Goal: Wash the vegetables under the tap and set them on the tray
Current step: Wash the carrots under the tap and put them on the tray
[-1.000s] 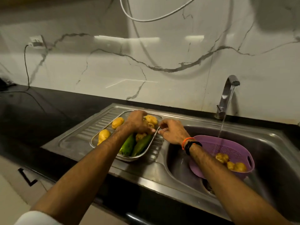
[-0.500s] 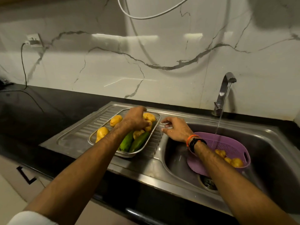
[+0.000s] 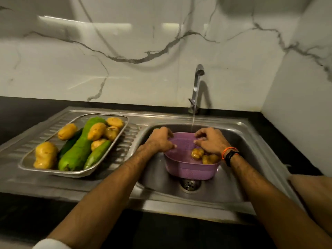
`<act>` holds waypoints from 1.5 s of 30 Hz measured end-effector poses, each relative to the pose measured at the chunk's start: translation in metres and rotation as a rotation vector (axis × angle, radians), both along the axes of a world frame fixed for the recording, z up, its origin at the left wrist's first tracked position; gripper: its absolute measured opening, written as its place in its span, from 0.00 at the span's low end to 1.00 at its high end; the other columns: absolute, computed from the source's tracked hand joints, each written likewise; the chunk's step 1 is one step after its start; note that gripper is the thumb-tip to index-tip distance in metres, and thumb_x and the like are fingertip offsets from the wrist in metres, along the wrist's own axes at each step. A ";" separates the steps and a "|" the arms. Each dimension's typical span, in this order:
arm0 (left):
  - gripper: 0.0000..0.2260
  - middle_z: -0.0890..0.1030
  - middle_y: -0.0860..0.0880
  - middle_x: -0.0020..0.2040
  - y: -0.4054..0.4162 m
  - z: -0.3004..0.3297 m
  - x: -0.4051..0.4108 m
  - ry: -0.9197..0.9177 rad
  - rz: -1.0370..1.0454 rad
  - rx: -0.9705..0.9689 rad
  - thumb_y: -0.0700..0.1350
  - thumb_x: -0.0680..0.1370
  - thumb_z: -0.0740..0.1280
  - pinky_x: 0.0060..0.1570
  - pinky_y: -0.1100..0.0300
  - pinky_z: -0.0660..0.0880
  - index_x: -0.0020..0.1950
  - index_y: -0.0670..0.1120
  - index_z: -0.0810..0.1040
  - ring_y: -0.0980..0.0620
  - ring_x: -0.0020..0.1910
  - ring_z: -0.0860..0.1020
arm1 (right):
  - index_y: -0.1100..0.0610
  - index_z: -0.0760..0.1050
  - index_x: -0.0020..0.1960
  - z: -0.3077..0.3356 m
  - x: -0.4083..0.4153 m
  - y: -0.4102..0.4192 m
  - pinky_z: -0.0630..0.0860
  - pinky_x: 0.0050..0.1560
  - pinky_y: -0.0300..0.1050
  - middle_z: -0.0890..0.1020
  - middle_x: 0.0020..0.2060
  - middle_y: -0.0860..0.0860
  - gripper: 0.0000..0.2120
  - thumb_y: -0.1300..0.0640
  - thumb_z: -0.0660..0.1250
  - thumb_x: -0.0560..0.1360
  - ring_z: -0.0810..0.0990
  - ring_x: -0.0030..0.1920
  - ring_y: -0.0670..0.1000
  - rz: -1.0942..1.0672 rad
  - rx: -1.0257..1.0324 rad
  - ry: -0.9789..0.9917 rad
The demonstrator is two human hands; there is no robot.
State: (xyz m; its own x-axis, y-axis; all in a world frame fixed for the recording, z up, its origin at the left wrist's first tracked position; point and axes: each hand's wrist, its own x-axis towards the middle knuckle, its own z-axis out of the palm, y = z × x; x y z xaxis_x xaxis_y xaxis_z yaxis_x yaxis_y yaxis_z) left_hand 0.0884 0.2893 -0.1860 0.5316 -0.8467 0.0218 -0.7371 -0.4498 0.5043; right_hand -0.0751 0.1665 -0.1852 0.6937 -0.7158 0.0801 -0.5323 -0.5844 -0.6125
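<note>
Over the sink (image 3: 239, 177), no legible writing or labels. Left hand (image 3: 160, 140) and right hand (image 3: 210, 141) curl over opposite rims of the purple colander (image 3: 190, 168), gripping it under the running tap (image 3: 196, 87). Unwashed potatoes (image 3: 196, 153) lie inside, below the right palm. Washed vegetables (image 3: 77, 151) fill the tray (image 3: 27, 163) on the drainboard.

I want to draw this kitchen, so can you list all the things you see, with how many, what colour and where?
Potatoes on tray: about six, yellow, left drainboard.
Green vegetables: about three, on tray.
Tray: one, steel mesh, left.
Colander: one, purple, in sink.
Potatoes in colander: at least two, yellow.
Tap: one, steel, running.
Sink: one, steel.
Drain: one, sink bottom.
Wall: white marble.
Left hand: grips colander rim.
Right hand: on colander rim; orange and black wristbands.
</note>
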 end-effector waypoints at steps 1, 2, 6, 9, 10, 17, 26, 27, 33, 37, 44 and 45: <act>0.23 0.80 0.48 0.62 -0.008 -0.008 -0.007 0.026 -0.014 0.018 0.48 0.71 0.78 0.61 0.59 0.74 0.64 0.46 0.78 0.51 0.60 0.78 | 0.55 0.81 0.56 -0.006 -0.008 -0.007 0.78 0.52 0.40 0.84 0.45 0.49 0.11 0.57 0.73 0.73 0.82 0.43 0.46 -0.020 0.006 0.022; 0.23 0.79 0.48 0.62 -0.012 -0.015 -0.009 0.043 -0.022 0.033 0.47 0.72 0.77 0.63 0.59 0.74 0.65 0.45 0.78 0.50 0.61 0.78 | 0.55 0.81 0.55 -0.012 -0.013 -0.011 0.77 0.53 0.39 0.84 0.46 0.49 0.11 0.57 0.73 0.73 0.82 0.44 0.47 -0.032 0.007 0.042; 0.22 0.80 0.47 0.63 -0.031 -0.042 -0.018 0.053 -0.067 0.098 0.46 0.72 0.76 0.64 0.60 0.72 0.65 0.44 0.78 0.51 0.61 0.78 | 0.55 0.82 0.54 -0.036 -0.023 -0.024 0.74 0.55 0.36 0.84 0.49 0.51 0.11 0.57 0.73 0.72 0.82 0.48 0.48 -0.069 0.035 0.074; 0.22 0.81 0.48 0.61 -0.041 -0.057 -0.019 0.053 -0.093 0.142 0.46 0.72 0.76 0.62 0.60 0.74 0.64 0.44 0.79 0.51 0.59 0.79 | 0.55 0.82 0.52 -0.048 -0.021 -0.029 0.76 0.50 0.36 0.84 0.46 0.50 0.09 0.55 0.74 0.72 0.81 0.45 0.47 -0.043 0.089 0.104; 0.21 0.81 0.47 0.61 -0.045 -0.060 -0.018 0.052 -0.103 0.152 0.46 0.72 0.76 0.61 0.60 0.74 0.64 0.44 0.79 0.50 0.59 0.79 | 0.55 0.82 0.52 -0.051 -0.019 -0.030 0.76 0.49 0.36 0.84 0.45 0.50 0.09 0.55 0.74 0.73 0.81 0.45 0.46 -0.035 0.100 0.112; 0.18 0.81 0.48 0.60 -0.085 -0.079 -0.016 0.043 -0.148 0.309 0.48 0.73 0.75 0.60 0.57 0.74 0.62 0.46 0.81 0.49 0.59 0.78 | 0.55 0.81 0.52 -0.072 -0.011 -0.046 0.77 0.58 0.44 0.84 0.49 0.51 0.08 0.56 0.71 0.73 0.82 0.51 0.51 -0.012 0.052 0.174; 0.17 0.77 0.48 0.67 -0.108 -0.093 -0.018 0.086 -0.301 0.621 0.42 0.79 0.67 0.53 0.59 0.68 0.69 0.50 0.77 0.48 0.61 0.75 | 0.52 0.81 0.50 -0.082 -0.009 -0.060 0.77 0.60 0.50 0.85 0.50 0.53 0.08 0.56 0.72 0.71 0.82 0.54 0.53 -0.035 0.070 0.217; 0.18 0.76 0.48 0.67 -0.108 -0.093 -0.018 0.080 -0.306 0.638 0.42 0.79 0.67 0.53 0.58 0.68 0.69 0.50 0.76 0.47 0.61 0.75 | 0.52 0.81 0.50 -0.082 -0.009 -0.060 0.77 0.61 0.50 0.84 0.50 0.53 0.08 0.56 0.71 0.71 0.81 0.54 0.54 -0.033 0.070 0.224; 0.18 0.77 0.48 0.64 -0.107 -0.101 -0.017 0.028 -0.313 0.703 0.45 0.77 0.69 0.53 0.57 0.68 0.68 0.50 0.77 0.47 0.57 0.74 | 0.54 0.81 0.49 -0.084 -0.007 -0.059 0.77 0.60 0.49 0.84 0.50 0.54 0.09 0.57 0.72 0.68 0.82 0.54 0.54 -0.014 0.067 0.243; 0.17 0.78 0.45 0.63 -0.109 -0.104 -0.016 0.037 -0.313 0.670 0.44 0.77 0.69 0.52 0.57 0.68 0.66 0.46 0.78 0.48 0.54 0.74 | 0.55 0.81 0.49 -0.084 -0.007 -0.059 0.78 0.58 0.49 0.84 0.50 0.55 0.10 0.56 0.71 0.68 0.81 0.52 0.55 -0.010 0.064 0.265; 0.19 0.76 0.46 0.66 -0.108 -0.104 -0.018 0.059 -0.281 0.710 0.46 0.78 0.69 0.56 0.56 0.68 0.68 0.46 0.75 0.45 0.62 0.74 | 0.56 0.82 0.47 -0.083 -0.006 -0.057 0.79 0.56 0.50 0.84 0.47 0.54 0.07 0.56 0.72 0.69 0.82 0.50 0.54 0.002 0.050 0.277; 0.19 0.75 0.46 0.66 -0.108 -0.105 -0.017 0.064 -0.272 0.710 0.47 0.78 0.69 0.57 0.55 0.68 0.68 0.46 0.75 0.44 0.63 0.73 | 0.56 0.82 0.46 -0.082 -0.006 -0.057 0.79 0.55 0.50 0.84 0.47 0.54 0.07 0.56 0.72 0.69 0.82 0.49 0.54 0.002 0.053 0.279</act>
